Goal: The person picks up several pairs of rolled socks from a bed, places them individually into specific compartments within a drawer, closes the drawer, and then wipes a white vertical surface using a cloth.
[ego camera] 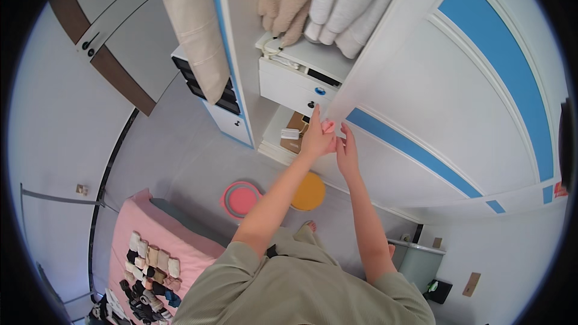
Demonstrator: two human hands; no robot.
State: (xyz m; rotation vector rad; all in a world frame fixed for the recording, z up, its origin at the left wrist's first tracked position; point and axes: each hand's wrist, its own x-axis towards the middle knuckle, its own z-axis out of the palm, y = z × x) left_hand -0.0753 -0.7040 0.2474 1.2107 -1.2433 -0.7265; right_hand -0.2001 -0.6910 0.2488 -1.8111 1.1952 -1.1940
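My left hand [317, 137] is shut on a small pink cloth item [328, 126], with its index finger stretched towards the black knob [311, 104] of a white drawer [284, 85]. Whether the fingertip touches the drawer front cannot be told. Just right of the cloth, my right hand [347, 150] has its fingers partly curled and spread, close to the cloth's lower end; contact there is unclear. The drawer is slightly open at the top, and white items show inside. A blue fitting [319, 91] sits above the knob.
White and beige garments hang above the drawer. A sliding wardrobe door [433, 99] stands at the right. On the floor lie a pink collapsible basin [241, 200] and a yellow round stool [308, 191]. Several rolled socks [152, 257] rest on a pink-covered bed [189, 239].
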